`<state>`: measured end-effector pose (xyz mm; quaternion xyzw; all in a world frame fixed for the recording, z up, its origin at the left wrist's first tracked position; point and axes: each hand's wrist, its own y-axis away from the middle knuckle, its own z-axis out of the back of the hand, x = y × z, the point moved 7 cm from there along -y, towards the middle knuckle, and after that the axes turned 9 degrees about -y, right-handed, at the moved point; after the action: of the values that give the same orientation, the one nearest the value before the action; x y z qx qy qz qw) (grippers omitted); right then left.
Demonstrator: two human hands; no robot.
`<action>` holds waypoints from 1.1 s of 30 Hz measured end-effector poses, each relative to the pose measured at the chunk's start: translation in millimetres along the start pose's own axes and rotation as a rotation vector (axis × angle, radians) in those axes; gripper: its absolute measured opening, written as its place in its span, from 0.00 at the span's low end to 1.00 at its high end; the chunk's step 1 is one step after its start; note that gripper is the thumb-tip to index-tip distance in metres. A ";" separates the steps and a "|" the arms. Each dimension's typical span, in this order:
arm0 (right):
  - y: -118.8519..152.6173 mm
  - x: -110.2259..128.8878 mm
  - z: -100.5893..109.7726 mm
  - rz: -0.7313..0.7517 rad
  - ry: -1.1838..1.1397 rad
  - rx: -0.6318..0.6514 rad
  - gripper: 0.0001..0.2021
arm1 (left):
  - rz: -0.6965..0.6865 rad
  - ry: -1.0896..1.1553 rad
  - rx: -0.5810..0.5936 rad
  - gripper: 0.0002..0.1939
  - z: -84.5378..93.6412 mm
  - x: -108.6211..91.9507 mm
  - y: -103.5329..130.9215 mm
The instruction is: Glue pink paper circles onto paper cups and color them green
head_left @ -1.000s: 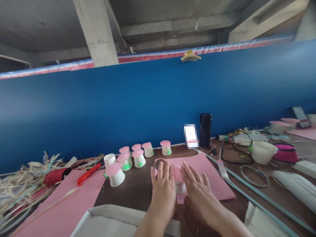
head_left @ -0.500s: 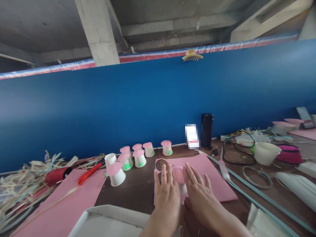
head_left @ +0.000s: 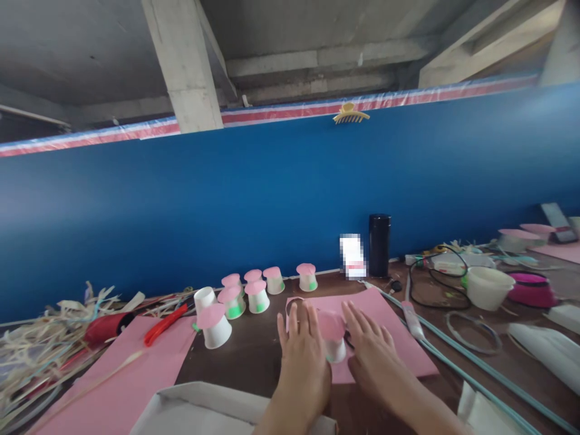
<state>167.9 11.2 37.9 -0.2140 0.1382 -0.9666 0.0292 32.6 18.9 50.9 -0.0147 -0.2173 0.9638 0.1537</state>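
Observation:
A white paper cup (head_left: 335, 350) topped with a pink paper disc (head_left: 331, 326) stands on a pink sheet (head_left: 405, 347), between my hands. Fingers outstretched, my left hand (head_left: 302, 353) lies open along the cup's left side; whether it touches the disc I cannot tell. My right hand (head_left: 375, 353) is open too, palm down, a little apart from the cup on its right. Behind my left fingers, a thin ring-shaped strip (head_left: 290, 304) shows only in part. Several similar pink-topped cups (head_left: 257, 297) stand at the back left, one (head_left: 307, 278) apart from the others.
In front lies a white box lid (head_left: 203, 396). Red-handled scissors or a cutter (head_left: 165, 324) rest on another pink sheet (head_left: 122, 368). A black flask (head_left: 379, 244) and a phone-like white panel (head_left: 353, 257) stand by the blue partition (head_left: 272, 193). Cables (head_left: 480, 377) and a white bowl (head_left: 489, 289) lie right.
My hands have spread apart, the right one moving rightward off the cup. More of the cup and its pink disc now shows. The view has tilted up slightly.

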 end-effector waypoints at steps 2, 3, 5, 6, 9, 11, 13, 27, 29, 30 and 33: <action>-5.8 -12.8 11.4 -0.071 -0.048 -0.106 0.38 | 0.077 0.162 0.113 0.46 4.0 8.6 -4.6; -8.3 -18.2 16.6 -0.095 -0.077 -0.147 0.37 | 0.147 0.252 0.172 0.51 3.6 14.1 -5.9; -11.8 -25.5 25.4 -0.116 -0.136 -0.216 0.35 | 0.250 0.415 0.256 0.60 -2.0 20.2 -7.2; -12.8 -27.8 28.7 -0.119 -0.163 -0.244 0.35 | 0.291 0.477 0.285 0.63 -7.6 21.6 -7.3; -13.4 -30.4 32.6 -0.118 -0.229 -0.293 0.33 | 0.343 0.565 0.300 0.65 -28.0 20.2 -7.5; -13.3 -30.8 31.4 -0.120 -0.259 -0.294 0.32 | 0.373 0.566 0.286 0.64 -39.8 19.5 -7.1; -13.2 -31.2 30.3 -0.122 -0.276 -0.299 0.31 | 0.386 0.566 0.261 0.63 -45.3 18.9 -7.1; -17.2 -30.3 19.7 -0.107 -0.305 -0.247 0.30 | 0.386 0.515 0.234 0.56 -45.9 12.7 -7.0; -17.7 -31.3 18.8 -0.114 -0.302 -0.240 0.29 | 0.373 0.524 0.222 0.56 -47.1 13.6 -7.4; -18.1 -32.0 18.2 -0.118 -0.298 -0.237 0.29 | 0.365 0.529 0.208 0.56 -47.0 14.6 -7.9; -19.6 -33.3 16.8 -0.101 -0.278 -0.244 0.29 | 0.365 0.545 0.167 0.55 -45.5 21.8 -10.0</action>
<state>205.2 29.7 44.4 -0.3542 0.2381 -0.9040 -0.0270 19.2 52.9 14.8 -0.2977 -0.0823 0.9506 0.0318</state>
